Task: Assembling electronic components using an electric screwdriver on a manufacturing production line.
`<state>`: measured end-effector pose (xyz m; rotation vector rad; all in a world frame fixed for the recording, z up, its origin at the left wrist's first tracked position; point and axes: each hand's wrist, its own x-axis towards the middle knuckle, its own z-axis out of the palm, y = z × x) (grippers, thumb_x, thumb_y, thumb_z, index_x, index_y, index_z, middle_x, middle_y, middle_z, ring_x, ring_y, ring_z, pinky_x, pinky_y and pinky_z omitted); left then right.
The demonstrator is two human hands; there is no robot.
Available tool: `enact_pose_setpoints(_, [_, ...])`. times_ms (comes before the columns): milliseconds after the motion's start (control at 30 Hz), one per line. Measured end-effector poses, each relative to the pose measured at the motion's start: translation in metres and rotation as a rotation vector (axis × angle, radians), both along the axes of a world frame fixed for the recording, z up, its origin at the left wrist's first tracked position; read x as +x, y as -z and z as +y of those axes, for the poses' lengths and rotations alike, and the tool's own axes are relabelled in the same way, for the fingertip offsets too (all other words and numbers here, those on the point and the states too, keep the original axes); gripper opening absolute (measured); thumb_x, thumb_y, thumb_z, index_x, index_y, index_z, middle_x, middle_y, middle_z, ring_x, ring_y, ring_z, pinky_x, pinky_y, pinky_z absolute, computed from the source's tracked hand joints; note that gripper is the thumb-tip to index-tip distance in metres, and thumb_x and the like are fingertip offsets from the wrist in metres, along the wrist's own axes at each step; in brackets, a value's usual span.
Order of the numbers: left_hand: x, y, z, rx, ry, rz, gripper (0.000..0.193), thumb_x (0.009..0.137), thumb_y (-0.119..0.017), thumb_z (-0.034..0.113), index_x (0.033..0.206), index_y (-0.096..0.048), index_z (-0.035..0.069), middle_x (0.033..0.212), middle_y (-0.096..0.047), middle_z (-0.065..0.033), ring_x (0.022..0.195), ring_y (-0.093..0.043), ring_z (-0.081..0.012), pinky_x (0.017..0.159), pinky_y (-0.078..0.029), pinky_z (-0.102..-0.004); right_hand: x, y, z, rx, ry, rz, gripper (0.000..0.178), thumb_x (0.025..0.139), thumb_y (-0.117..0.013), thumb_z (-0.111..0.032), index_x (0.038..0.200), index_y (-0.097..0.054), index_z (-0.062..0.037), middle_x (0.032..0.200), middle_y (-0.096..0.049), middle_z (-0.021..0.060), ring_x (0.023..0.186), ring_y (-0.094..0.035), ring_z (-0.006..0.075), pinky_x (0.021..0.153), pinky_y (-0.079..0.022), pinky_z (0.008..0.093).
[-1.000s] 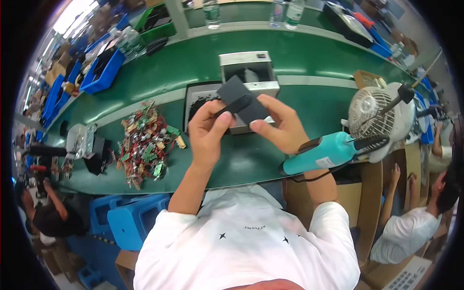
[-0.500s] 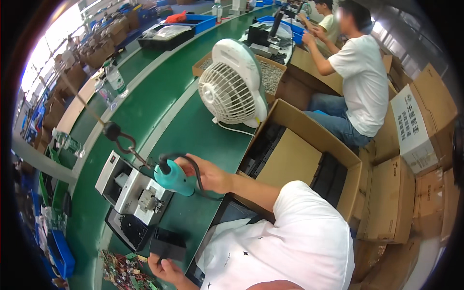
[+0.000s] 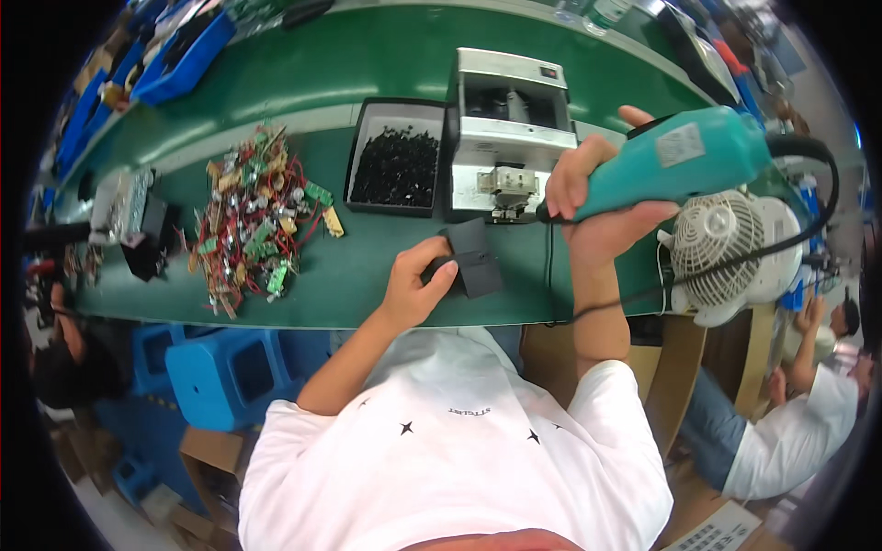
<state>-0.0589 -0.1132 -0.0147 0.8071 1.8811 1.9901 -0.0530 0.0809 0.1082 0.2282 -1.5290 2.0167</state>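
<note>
My right hand [image 3: 595, 207] is wrapped round a teal electric screwdriver [image 3: 680, 156] with a black cord, held at a slant. Its dark tip end points down and left, close to the front of a white screw feeder [image 3: 514, 66]. Whether the tip touches the feeder's metal outlet, I cannot tell. Lower and to the left, my left hand [image 3: 415, 283] grips a black plastic case [image 3: 480, 274] by its left side, just above the green bench. The fingers partly cover that side.
Left of the feeder lies a black tray [image 3: 395, 209] of small black parts. Beyond it is a pile of wired circuit boards [image 3: 257, 220]. A white fan [image 3: 735, 248] stands at right. Blue stools [image 3: 216, 376] are at lower left; a seated person [image 3: 790, 432] is at right.
The view has swung round toward the left of the bench. The screwdriver, upright before, is now tilted with its tip near the feeder. My left hand still holds the black case.
</note>
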Motion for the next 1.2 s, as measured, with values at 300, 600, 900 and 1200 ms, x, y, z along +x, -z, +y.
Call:
enact_pose_setpoints(300, [-0.005,0.004,0.003,0.045,0.047,-0.036,0.011,0.082,-0.055,0.007,0.075,-0.049,0.000,0.072,-0.049,-0.0042,0.061,-0.038,-0.0163,0.058,-0.034,-0.0269,-0.025,0.018,-0.007,-0.016,0.018,0.008,0.098,0.068,-0.041,-0.086,0.128,-0.030,-0.0090,0.051,-0.043,-0.0003,0.036,-0.034,0.0076,0.031,-0.030,0.0214])
enact_pose_setpoints(600, [-0.005,0.006,0.002,0.071,0.069,-0.014,0.010,0.081,-0.056,0.006,0.075,-0.049,0.000,0.071,-0.049,-0.0043,0.060,-0.038,-0.0165,0.057,-0.034,-0.0272,-0.027,0.029,-0.008,0.020,-0.029,-0.005,0.092,0.074,-0.038,-0.083,0.128,-0.031,-0.0089,0.050,-0.042,-0.0012,0.035,-0.033,0.0063,0.029,-0.030,0.0202])
enact_pose_setpoints(900, [-0.004,0.001,0.001,0.055,0.053,-0.014,0.010,0.080,-0.057,0.005,0.075,-0.050,0.000,0.072,-0.050,-0.0042,0.061,-0.038,-0.0163,0.058,-0.034,-0.0268,0.002,0.007,-0.029,-0.249,-0.303,0.102,0.090,0.072,-0.042,-0.083,0.130,-0.032,-0.0144,0.051,-0.043,-0.0010,0.035,-0.036,0.0066,0.028,-0.032,0.0196])
enact_pose_setpoints(1200, [-0.002,-0.001,0.003,0.062,0.054,-0.010,0.015,0.081,-0.054,0.004,0.070,-0.045,0.002,0.071,-0.046,-0.0041,0.062,-0.036,-0.0163,0.059,-0.032,-0.0268,0.003,0.015,-0.029,-0.168,-0.338,0.051,0.086,0.068,-0.047,-0.084,0.121,-0.034,-0.0173,0.050,-0.045,-0.0004,0.035,-0.037,0.0076,0.029,-0.034,0.0201])
